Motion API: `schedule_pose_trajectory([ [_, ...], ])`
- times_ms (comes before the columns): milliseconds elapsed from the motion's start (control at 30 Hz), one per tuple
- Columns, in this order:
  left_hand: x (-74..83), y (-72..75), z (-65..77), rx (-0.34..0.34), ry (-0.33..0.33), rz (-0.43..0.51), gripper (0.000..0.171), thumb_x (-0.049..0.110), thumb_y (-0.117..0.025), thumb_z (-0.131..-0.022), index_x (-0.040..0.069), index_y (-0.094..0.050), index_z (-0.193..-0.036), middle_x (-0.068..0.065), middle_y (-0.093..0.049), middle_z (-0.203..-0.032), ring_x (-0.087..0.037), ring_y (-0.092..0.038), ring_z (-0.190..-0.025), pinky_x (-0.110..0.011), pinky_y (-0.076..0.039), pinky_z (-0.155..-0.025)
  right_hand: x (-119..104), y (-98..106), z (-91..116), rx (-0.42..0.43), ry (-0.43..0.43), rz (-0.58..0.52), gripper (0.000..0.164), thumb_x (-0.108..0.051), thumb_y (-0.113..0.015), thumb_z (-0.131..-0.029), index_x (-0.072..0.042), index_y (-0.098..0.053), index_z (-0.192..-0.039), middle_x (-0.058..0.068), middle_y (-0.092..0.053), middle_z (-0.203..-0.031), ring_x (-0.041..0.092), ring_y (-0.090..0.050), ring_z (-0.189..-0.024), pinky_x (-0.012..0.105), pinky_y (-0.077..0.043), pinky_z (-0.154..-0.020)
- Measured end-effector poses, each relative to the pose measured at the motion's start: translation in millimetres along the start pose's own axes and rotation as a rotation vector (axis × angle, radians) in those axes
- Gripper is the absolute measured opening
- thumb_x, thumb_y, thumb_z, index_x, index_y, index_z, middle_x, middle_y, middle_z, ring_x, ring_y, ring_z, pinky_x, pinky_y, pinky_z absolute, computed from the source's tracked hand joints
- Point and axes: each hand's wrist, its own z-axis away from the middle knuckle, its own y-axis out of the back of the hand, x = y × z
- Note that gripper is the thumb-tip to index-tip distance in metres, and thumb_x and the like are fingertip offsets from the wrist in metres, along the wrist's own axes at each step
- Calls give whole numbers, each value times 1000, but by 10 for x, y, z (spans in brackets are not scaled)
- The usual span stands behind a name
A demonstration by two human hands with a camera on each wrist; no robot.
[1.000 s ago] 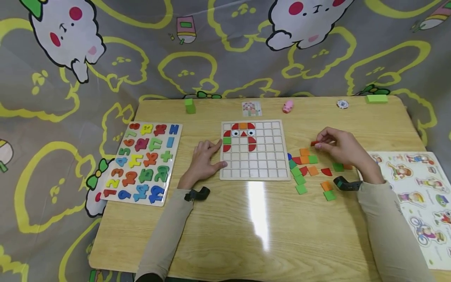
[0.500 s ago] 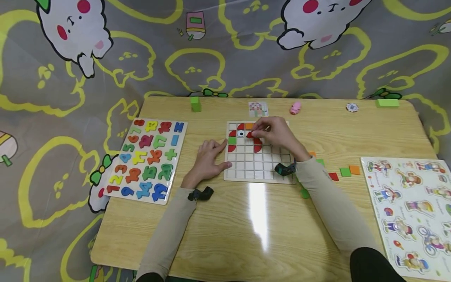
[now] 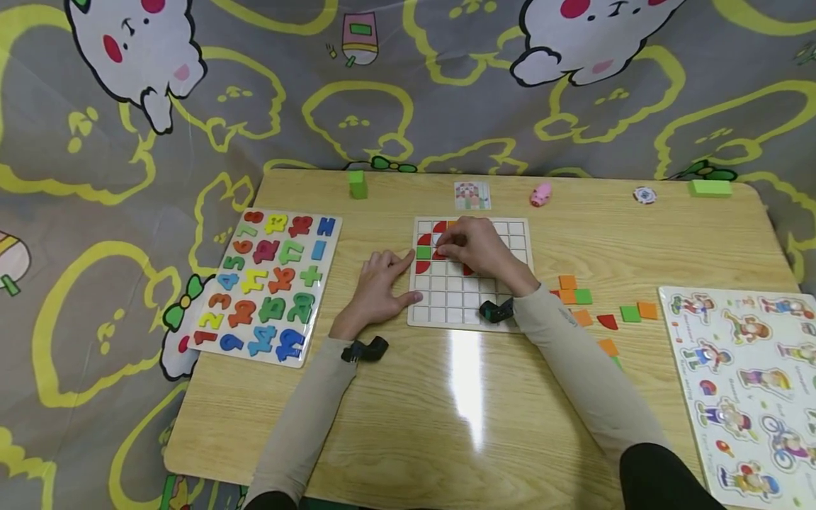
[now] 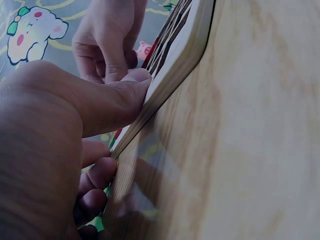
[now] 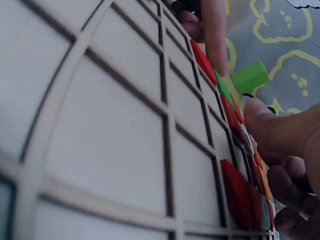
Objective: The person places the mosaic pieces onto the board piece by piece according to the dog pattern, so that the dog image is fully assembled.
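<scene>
A square wooden grid board (image 3: 440,301) lies on the table, with red, green and orange tiles in its upper left cells. My left hand (image 3: 376,287) rests at the board's left side, thumb and index finger spread and touching its edge; the left wrist view shows the thumb (image 4: 122,97) against the rim. Over the board's upper part, my right hand (image 3: 481,244) pinches a small red tile (image 3: 438,254) low over a cell right of the green tile (image 3: 423,252). That hand covers several placed tiles. A red rounded tile (image 5: 240,195) shows near the right wrist camera.
Loose orange, green and red tiles (image 3: 608,322) lie right of the board. A number puzzle (image 3: 280,283) stands at left, a picture puzzle board (image 3: 733,382) at right. Along the back are green blocks (image 3: 358,185), a picture card (image 3: 472,195), a pink pig (image 3: 540,194) and a round chip (image 3: 644,195).
My right hand has carried the red tile from the loose pile left to the board, then slightly lower and further left over it. The left hand stays at the board's edge.
</scene>
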Motion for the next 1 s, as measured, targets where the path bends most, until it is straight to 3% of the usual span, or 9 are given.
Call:
schedule_pose_trajectory([
  [167,31,11,-19,-6,4,-4,82,49,-71,-87,20,-35,-155,1,-44,-110,-19,-33,-98,-36,-26,-86,-4,69,65,0,17,7,15,-26,-76,-88,-15,-79,-99,0,-66,-89,15,-55,-77,35,-44,-68],
  [333,50,-7,-31,-6,2,-3,82,49,-71,-87,20,-35,-155,0,-44,-110,-19,-33,-98,-36,-26,-86,107,327,271,135,3,-25,19,-23,-77,-87,-11,-78,-102,4,-66,-91,19,-57,-79,34,-43,-69],
  [467,49,-21,-16,-2,12,-8,83,49,-71,-86,21,-35,-154,0,-44,-109,-19,-33,-99,-36,-26,-87,292,755,740,152,-104,-3,22,-25,-79,-85,-12,-77,-103,0,-67,-88,17,-57,-79,28,-43,-69],
  [600,56,-25,10,-2,21,7,82,48,-72,-86,21,-35,-154,0,-45,-110,-19,-34,-100,-37,-26,-88,491,1144,1423,58,-206,88,26,-27,-81,-83,-15,-76,-106,-2,-67,-88,14,-56,-80,26,-42,-68],
  [733,55,-19,42,3,26,24,82,47,-72,-86,19,-37,-154,0,-45,-110,-20,-33,-99,-36,-25,-87,621,1326,1995,-5,-246,153,28,-28,-83,-80,-17,-76,-106,-3,-68,-90,12,-59,-79,27,-44,-68],
  [867,52,-23,49,1,15,29,82,47,-72,-86,18,-37,-154,0,-45,-110,-20,-33,-97,-36,-24,-85,687,1339,2297,-20,-224,233,26,-27,-86,-76,-20,-77,-99,-5,-68,-87,13,-59,-76,29,-44,-66],
  [1000,68,-28,22,8,-2,24,82,48,-72,-86,18,-37,-154,0,-46,-110,-20,-33,-96,-36,-24,-85,701,1300,2377,-9,-229,287,20,-24,-87,-74,-22,-76,-91,-8,-67,-83,13,-59,-74,31,-42,-67],
])
